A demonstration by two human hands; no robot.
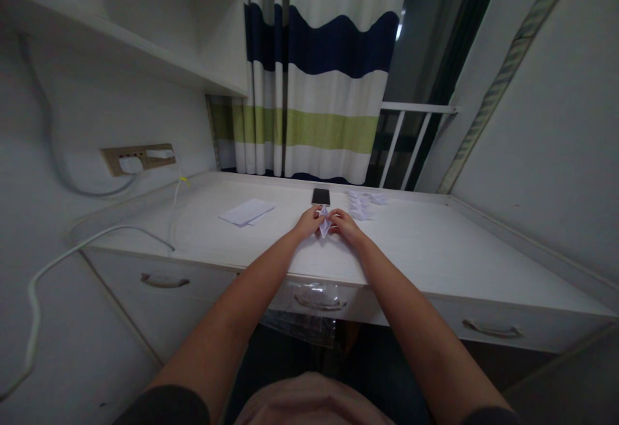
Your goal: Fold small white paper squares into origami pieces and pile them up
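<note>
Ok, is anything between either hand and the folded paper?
Nothing visible. The left hand and right hand both have fingers on the folded paper. The phone lies just beyond it and the folded pieces beyond the right hand, neither in between.

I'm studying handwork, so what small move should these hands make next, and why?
I'd probably press a crease on the folded paper with the right hand while the left hand steadies it: both hands already grip its sides, and its faces look angled rather than flat.
</note>
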